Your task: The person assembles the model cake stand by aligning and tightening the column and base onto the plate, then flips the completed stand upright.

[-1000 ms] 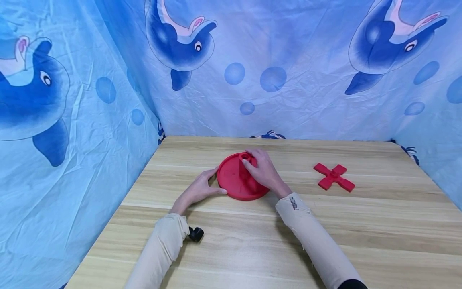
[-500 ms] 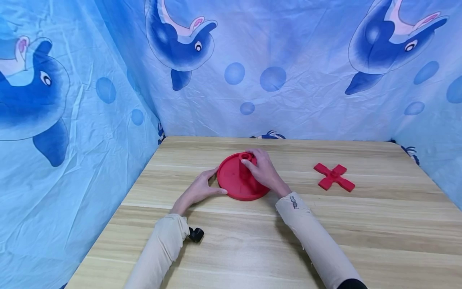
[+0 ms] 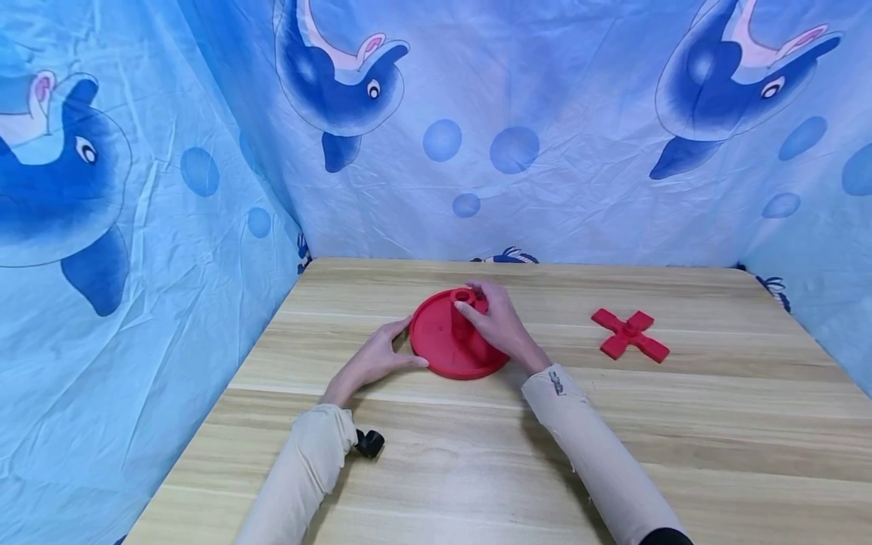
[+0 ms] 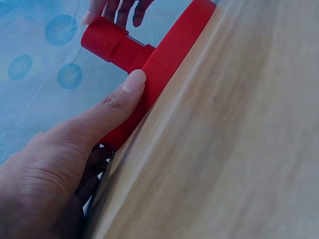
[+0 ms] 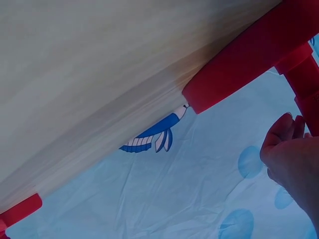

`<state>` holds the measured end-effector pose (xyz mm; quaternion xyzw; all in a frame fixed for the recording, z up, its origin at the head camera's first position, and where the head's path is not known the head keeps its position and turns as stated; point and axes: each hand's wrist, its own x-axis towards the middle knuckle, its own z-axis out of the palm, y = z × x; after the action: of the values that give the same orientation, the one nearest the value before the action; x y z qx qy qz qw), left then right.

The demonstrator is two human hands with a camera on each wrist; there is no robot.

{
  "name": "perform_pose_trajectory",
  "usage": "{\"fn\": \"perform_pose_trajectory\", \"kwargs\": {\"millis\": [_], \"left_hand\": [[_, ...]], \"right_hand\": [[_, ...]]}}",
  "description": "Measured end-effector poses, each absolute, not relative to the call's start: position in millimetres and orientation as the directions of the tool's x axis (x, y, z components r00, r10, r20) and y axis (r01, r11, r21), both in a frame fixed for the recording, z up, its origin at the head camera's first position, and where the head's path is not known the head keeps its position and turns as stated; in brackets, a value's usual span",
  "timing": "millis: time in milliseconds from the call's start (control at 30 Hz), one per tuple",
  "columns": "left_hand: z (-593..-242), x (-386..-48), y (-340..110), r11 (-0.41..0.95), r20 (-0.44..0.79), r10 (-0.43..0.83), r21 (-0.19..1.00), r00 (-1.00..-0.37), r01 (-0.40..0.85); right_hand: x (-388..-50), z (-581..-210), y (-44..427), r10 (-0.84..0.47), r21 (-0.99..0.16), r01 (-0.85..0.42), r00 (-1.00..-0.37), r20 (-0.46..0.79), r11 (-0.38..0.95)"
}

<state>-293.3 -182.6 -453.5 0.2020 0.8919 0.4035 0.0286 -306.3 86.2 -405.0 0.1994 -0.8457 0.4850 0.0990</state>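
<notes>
We are looking down at a pale wood-grain surface (image 3: 443,484), where a person's two bare hands meet at a round red dish (image 3: 431,341) with a low raised rim. The dish lies flat, a little beyond the middle of the view, and a red post (image 3: 460,324) stands upright from it, with a round hole in its top. The left hand (image 3: 375,359) holds the dish at its left side, thumb and fingers parted in a wide curve, the thumb against the near rim and the fingers reaching round towards the far side. The right hand (image 3: 500,325) comes in from the right and holds the post near its top, thumb on the near side, fingers behind and partly hidden from us. In the left wrist view, we can read what looks like the number 32 on the post. Well apart to the right, a red four-armed cross (image 3: 620,337) lies flat, a small knob rising from its centre. Both arms wear beige sleeves (image 3: 300,469), and a small black object (image 3: 371,443) juts out beside the left cuff. Behind and to the sides hangs a creased blue curtain (image 3: 579,219) printed with dolphins and round bubbles.
</notes>
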Motion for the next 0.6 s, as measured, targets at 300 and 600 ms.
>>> {"fn": "perform_pose_trajectory", "kwargs": {"millis": [300,600], "left_hand": [[-452,-293,-182,0.595,0.111,0.374,0.733,-0.921,0.331],[-454,-293,-184,0.599,0.109,0.381,0.727,-0.918,0.335]], "right_hand": [[-301,-404,110,-0.207,-0.789,-0.404,-0.915,0.347,0.463],[-295,-408,146,-0.181,-0.781,-0.348,-0.937,0.297,0.519]]}}
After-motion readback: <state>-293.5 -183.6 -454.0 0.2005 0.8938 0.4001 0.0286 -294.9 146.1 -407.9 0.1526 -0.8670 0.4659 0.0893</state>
